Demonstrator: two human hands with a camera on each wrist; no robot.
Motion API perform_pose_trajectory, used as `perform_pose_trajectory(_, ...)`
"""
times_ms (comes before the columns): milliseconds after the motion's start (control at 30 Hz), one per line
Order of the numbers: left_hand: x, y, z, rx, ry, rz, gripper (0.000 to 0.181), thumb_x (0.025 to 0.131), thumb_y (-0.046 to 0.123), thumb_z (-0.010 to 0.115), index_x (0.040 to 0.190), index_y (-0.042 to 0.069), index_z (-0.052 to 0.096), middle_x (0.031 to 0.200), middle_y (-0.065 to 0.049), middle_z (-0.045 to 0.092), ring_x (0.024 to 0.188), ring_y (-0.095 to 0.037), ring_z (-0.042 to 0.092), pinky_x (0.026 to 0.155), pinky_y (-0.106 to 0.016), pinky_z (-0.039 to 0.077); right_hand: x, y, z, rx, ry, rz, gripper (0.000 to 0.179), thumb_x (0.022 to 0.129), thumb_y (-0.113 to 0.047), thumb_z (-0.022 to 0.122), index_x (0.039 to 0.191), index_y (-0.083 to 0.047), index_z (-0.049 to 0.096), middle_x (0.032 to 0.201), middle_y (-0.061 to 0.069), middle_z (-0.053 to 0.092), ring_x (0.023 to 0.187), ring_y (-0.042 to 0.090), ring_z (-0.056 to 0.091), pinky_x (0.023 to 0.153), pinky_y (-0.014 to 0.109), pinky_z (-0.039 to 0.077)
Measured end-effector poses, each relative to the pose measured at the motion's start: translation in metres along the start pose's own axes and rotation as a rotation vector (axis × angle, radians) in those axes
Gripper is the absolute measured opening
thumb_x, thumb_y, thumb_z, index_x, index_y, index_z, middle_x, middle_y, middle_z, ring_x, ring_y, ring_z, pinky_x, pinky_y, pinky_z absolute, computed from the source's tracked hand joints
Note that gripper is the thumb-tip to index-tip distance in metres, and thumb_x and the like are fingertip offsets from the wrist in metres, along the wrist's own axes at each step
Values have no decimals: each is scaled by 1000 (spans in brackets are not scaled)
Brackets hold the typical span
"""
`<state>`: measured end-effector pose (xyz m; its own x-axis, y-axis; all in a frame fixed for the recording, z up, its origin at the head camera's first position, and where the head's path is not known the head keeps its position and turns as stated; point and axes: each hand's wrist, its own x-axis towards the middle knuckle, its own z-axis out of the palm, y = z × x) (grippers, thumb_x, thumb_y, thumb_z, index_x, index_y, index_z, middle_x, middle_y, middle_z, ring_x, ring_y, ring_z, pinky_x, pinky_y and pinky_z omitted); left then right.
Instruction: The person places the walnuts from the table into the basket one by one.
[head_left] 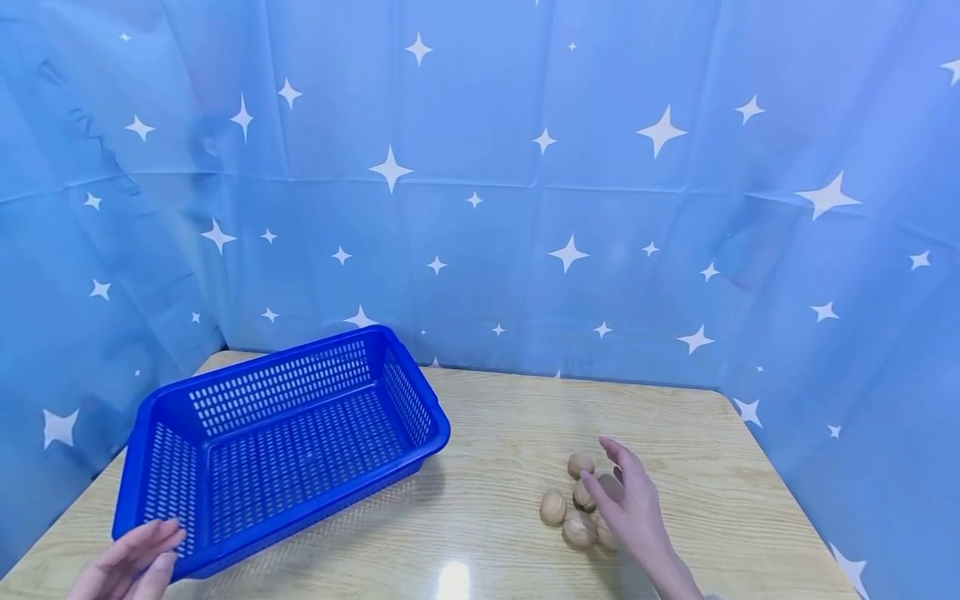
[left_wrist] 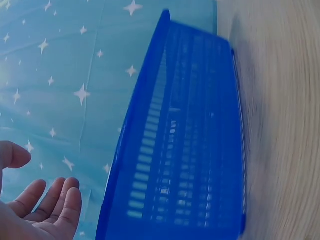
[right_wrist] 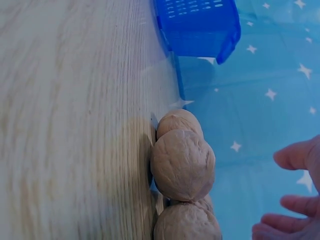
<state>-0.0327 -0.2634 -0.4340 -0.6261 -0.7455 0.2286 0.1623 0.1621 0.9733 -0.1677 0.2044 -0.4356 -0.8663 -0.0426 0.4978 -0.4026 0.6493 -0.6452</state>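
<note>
Several walnuts [head_left: 579,530] lie bunched on the right part of the table in the head view. My right hand [head_left: 632,503] hovers at their right side, thumb and fingers spread apart with nothing between them; it covers part of the bunch. In the right wrist view the walnuts [right_wrist: 183,165] sit left of the right hand [right_wrist: 295,200], with a gap between. A blue plastic basket [head_left: 281,525] with slotted walls stands on the left. My left hand [head_left: 135,562] is by its near left corner, fingers loosely bent and holding nothing. The left wrist view shows that hand [left_wrist: 47,210] apart from the basket wall [left_wrist: 175,140].
The wood-grain table [head_left: 495,433] reaches back to a blue curtain [head_left: 480,225] with white stars. The curtain also closes off the left and right sides. A bright light reflection shows at the table's near middle.
</note>
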Motion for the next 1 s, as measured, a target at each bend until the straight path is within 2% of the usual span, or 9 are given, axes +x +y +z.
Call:
perform_pose_trajectory(200, 27, -8, -9, 70, 87, 55, 28, 90, -2, 56, 117, 4, 60, 99, 17, 63, 85, 7, 61, 69, -3, 44, -1, 2, 0, -1, 5, -9, 45, 83, -4, 68, 122, 11, 50, 122, 27, 52, 111, 42, 51, 85, 52, 46)
perform_pose_trajectory(267, 38, -14, -12, 10, 116, 50, 28, 89, -3, 57, 117, 4, 60, 99, 14, 64, 86, 5, 61, 71, -3, 43, -1, 2, 0, -2, 5, -11, 45, 84, -4, 68, 122, 11, 50, 122, 27, 53, 111, 41, 51, 85, 52, 46)
perform_pose_trajectory(367, 52, -21, -18, 32, 167, 15, 29, 90, 1, 58, 117, 12, 61, 98, 15, 61, 86, 6, 59, 72, -2, 42, 0, 3, 0, 3, -1, -11, 45, 84, -4, 67, 123, 10, 50, 123, 27, 52, 111, 41, 51, 85, 52, 46)
perform_pose_trajectory(467, 63, -25, -21, 70, 205, 20, 29, 89, 1, 59, 114, 15, 63, 93, 20, 60, 82, 9, 58, 72, -1, 41, 0, 2, 0, 9, -10, -8, 45, 85, -5, 67, 124, 10, 49, 124, 27, 51, 112, 41, 50, 86, 52, 45)
perform_pose_trajectory(633, 71, -21, -21, 0, 185, -15, 30, 89, -2, 57, 102, 24, 63, 85, 25, 59, 76, 12, 56, 70, 0, 40, -1, 3, -1, 2, 5, -19, 45, 84, -3, 68, 123, 10, 50, 122, 27, 53, 111, 41, 51, 85, 53, 45)
perform_pose_trajectory(733, 73, -16, -19, -35, 162, -77, 33, 89, -2, 55, 98, 29, 59, 83, 27, 57, 75, 14, 54, 69, 2, 38, -2, 5, -1, -6, 10, -36, 44, 83, -2, 68, 122, 11, 50, 120, 27, 54, 110, 41, 52, 84, 53, 46)
perform_pose_trajectory(833, 77, -14, -19, -45, 137, -189, 33, 90, -1, 55, 100, 31, 57, 80, 30, 55, 72, 17, 52, 65, 1, 39, -2, 5, 0, -8, 8, -42, 44, 83, -2, 68, 121, 11, 51, 119, 27, 54, 109, 41, 52, 83, 53, 46)
perform_pose_trajectory(933, 86, -16, -20, -60, 91, -302, 37, 91, 2, 55, 120, 25, 57, 76, 31, 54, 68, 19, 52, 61, 0, 40, -3, 5, 0, -9, 15, -44, 44, 82, -1, 68, 120, 11, 51, 119, 27, 54, 108, 41, 52, 83, 53, 47)
perform_pose_trajectory(1000, 93, -17, -21, -32, 52, -358, 47, 91, 7, 57, 135, 19, 48, 75, 32, 52, 66, 20, 51, 59, 0, 40, -3, 5, 0, -12, 21, -47, 43, 82, -1, 68, 120, 11, 51, 118, 27, 54, 107, 42, 53, 83, 53, 47)
